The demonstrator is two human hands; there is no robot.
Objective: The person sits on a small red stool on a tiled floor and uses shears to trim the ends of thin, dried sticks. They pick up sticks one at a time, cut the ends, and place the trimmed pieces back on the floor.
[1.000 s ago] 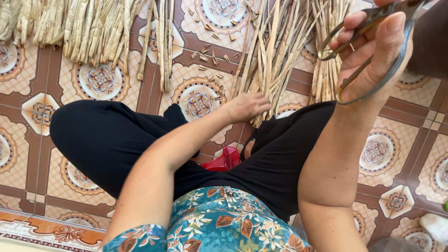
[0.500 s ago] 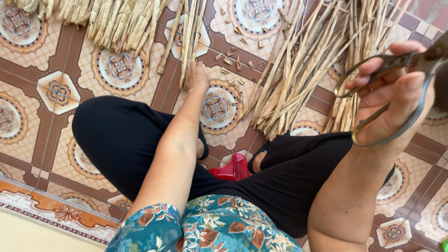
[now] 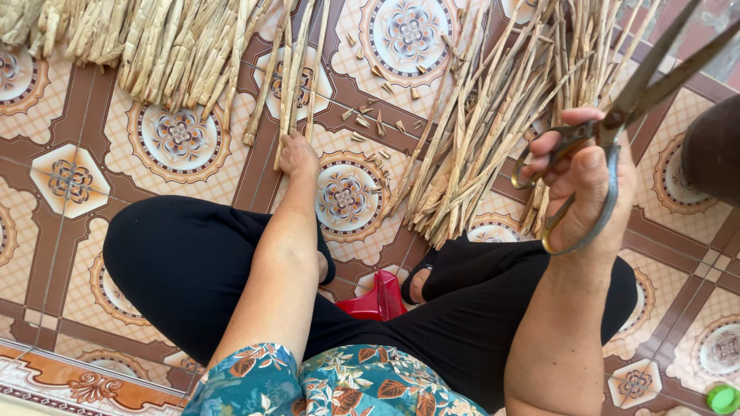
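The person wears a teal floral-print top (image 3: 339, 385) and loose black trousers (image 3: 193, 270).

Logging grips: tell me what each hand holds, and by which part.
Right hand holds scissors by the handle loops. Left hand touches dried stalks; its grasp cannot be told.

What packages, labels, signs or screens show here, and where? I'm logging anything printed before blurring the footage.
No packages, labels, signs or screens in view.
Left hand: touches a few dried reed stalks on the patterned tile floor.
Right hand: holds metal scissors, raised.
Small green cap: bottom right corner, round, plain as far as can be seen.
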